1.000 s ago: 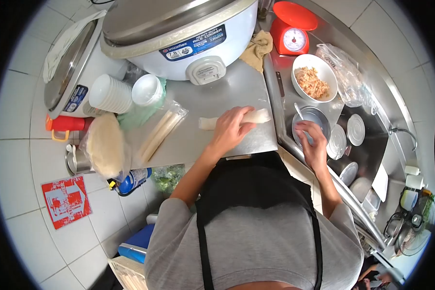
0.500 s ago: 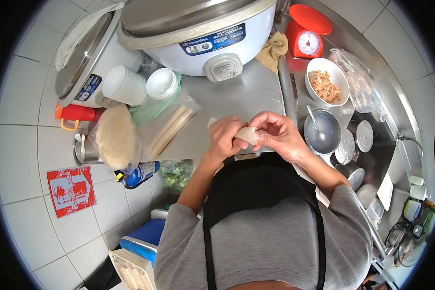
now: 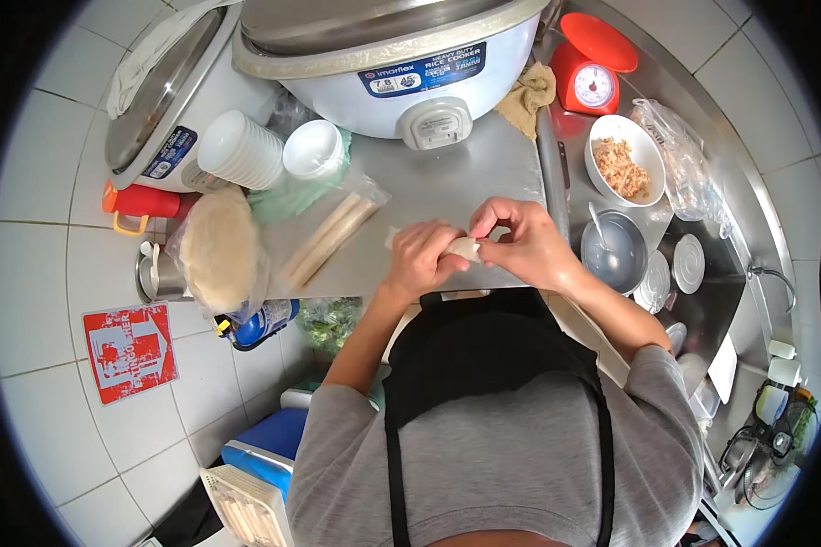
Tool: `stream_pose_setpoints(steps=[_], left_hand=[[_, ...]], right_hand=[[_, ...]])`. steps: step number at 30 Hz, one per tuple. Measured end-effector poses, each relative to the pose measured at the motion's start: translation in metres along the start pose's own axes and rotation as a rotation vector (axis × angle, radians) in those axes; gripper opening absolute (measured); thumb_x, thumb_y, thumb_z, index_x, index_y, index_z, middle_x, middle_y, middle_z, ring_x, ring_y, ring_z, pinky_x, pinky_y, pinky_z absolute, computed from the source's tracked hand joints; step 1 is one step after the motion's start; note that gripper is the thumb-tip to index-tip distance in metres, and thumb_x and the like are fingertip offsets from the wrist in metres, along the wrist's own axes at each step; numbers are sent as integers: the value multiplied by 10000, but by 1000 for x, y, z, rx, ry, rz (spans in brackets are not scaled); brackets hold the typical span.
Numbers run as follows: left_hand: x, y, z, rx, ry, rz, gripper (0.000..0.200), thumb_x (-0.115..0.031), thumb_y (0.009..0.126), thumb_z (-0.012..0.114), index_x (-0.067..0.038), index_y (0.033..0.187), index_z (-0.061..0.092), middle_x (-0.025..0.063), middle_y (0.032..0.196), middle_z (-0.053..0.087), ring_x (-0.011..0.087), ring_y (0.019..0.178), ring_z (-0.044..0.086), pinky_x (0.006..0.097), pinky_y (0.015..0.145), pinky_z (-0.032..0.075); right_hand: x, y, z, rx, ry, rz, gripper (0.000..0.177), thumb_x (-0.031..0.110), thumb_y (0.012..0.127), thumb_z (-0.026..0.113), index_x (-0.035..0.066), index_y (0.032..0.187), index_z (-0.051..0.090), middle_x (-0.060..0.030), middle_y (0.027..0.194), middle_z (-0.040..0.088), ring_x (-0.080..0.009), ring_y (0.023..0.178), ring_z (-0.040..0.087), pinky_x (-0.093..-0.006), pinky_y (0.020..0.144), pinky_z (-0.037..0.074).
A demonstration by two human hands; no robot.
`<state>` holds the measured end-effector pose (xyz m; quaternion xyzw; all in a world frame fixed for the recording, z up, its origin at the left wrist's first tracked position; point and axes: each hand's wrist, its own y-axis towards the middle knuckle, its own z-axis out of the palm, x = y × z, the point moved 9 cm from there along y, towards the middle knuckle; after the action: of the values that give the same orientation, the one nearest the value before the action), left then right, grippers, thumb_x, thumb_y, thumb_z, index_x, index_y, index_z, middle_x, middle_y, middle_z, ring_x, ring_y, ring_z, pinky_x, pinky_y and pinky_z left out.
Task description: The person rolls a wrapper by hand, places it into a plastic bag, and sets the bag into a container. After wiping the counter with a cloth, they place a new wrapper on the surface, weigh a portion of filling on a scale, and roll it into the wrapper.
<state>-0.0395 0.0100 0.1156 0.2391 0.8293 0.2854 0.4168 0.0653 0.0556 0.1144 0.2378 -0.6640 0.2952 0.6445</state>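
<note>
My left hand (image 3: 420, 260) is closed around a pale spring roll wrapper (image 3: 466, 248), rolled into a narrow tube, and one end of it sticks out toward the right. Thumb and fingers of my right hand (image 3: 523, 242) pinch at that end. Another bit of the pale wrapper shows past the far side of my left hand. Whatever lies inside the roll is hidden. Left of my hands, long pale rolls (image 3: 333, 234) lie in a clear plastic bag on the steel counter (image 3: 429, 173). A bagged stack of round wrappers (image 3: 217, 251) sits at the counter's left edge.
Across the counter stands a large rice cooker (image 3: 401, 82), with white bowls (image 3: 239, 150) stacked to its left. At right are a bowl of shredded filling (image 3: 625, 170), a grey pot (image 3: 616, 253) with a spoon, a red scale (image 3: 593, 82) and a knife (image 3: 563, 164).
The wrapper's exposed end looks smaller and tighter between my hands. My right hand has shifted slightly up, its fingers more bent. The whole view has tilted a little.
</note>
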Motion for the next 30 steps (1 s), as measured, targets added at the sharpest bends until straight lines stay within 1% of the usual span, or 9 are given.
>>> stream_pose_setpoints(steps=[2, 5, 8, 12, 15, 18, 20, 27, 30], left_hand=[[8, -5, 0, 22, -223, -99, 571, -590, 846, 494, -28, 830, 592, 63, 667, 555, 205, 536, 548, 305, 498, 426], [15, -14, 12, 102, -547, -402, 649, -632, 861, 431, -5, 849, 597, 33, 656, 537, 131, 550, 514, 268, 515, 413], [-1, -11, 22, 218, -785, -540, 685, -652, 864, 399, 2, 867, 603, 8, 669, 533, 84, 582, 480, 241, 527, 399], [1, -22, 30, 358, -853, -559, 699, -662, 855, 395, 4, 896, 605, 2, 672, 530, 74, 574, 468, 233, 513, 380], [-5, -19, 29, 380, -889, -555, 692, -651, 860, 396, 6, 922, 603, 2, 665, 521, 72, 564, 460, 233, 505, 372], [-13, -16, 29, 416, -921, -541, 684, -637, 870, 388, 10, 941, 599, 5, 669, 523, 74, 562, 463, 233, 508, 375], [-16, -18, 29, 462, -945, -532, 676, -626, 879, 382, 11, 950, 596, 10, 678, 530, 74, 561, 465, 231, 512, 378], [-21, -22, 36, 442, -1051, -626, 693, -638, 870, 371, 20, 900, 586, 15, 666, 526, 77, 538, 463, 234, 507, 377], [-20, -27, 36, 436, -1078, -643, 695, -641, 868, 372, 21, 885, 583, 17, 657, 522, 79, 522, 459, 236, 501, 377]], right_hand=[[14, -2, 3, 85, 87, 22, 62, 31, 862, 617, -20, 896, 606, -59, 915, 586, -89, 747, 556, -234, 608, 504], [12, 5, 2, 151, 286, 42, 177, 149, 893, 625, -25, 922, 646, -57, 822, 633, -91, 700, 577, -232, 585, 492], [8, 5, 10, 286, 347, 115, 153, 131, 885, 627, -20, 872, 645, -67, 828, 617, -105, 688, 577, -237, 583, 494], [9, 4, 17, 432, 374, 118, 111, 88, 849, 661, -21, 872, 654, -76, 865, 619, -115, 701, 588, -242, 587, 501], [25, 3, 18, 476, 270, 44, 153, 108, 843, 680, -17, 930, 660, -71, 897, 644, -113, 745, 601, -236, 588, 492], [32, 2, 23, 509, 224, -29, 157, 92, 822, 701, -5, 941, 667, -57, 919, 639, -108, 758, 603, -233, 600, 490], [43, -2, 22, 495, 82, -31, 141, 71, 811, 701, 6, 932, 668, -47, 906, 636, -99, 750, 593, -230, 594, 478], [59, -4, 27, 506, -235, -248, 90, 33, 787, 687, 20, 872, 658, -38, 867, 622, -85, 747, 563, -236, 598, 451], [64, -5, 23, 565, -165, -260, 114, -59, 762, 630, 20, 830, 675, -61, 917, 643, -136, 781, 605, -243, 627, 482]])
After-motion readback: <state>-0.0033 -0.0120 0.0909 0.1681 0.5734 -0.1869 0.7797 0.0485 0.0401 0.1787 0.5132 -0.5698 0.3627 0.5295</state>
